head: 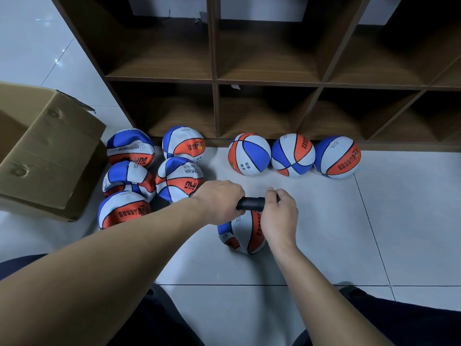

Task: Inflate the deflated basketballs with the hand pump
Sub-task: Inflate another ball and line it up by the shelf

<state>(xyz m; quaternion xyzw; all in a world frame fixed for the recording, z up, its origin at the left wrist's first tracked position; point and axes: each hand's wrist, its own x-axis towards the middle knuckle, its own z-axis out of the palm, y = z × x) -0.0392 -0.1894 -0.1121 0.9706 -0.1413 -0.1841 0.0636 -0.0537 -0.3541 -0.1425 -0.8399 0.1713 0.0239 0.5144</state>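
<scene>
While both hands (252, 204) grip the black pump (250, 203), the cardboard box's (50, 156) inside stays unseen.

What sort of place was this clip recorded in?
Probably a school or kindergarten sports storeroom: bare wooden cubby shelves on a tiled floor, small basketballs lined along them, and an opened cardboard box.

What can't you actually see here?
- Head view: the pump ends, covered by the left hand and right hand.
- Its needle and the valve of the ball underneath: hidden by both hands.
- Cardboard box: cut off by the left edge.
</scene>
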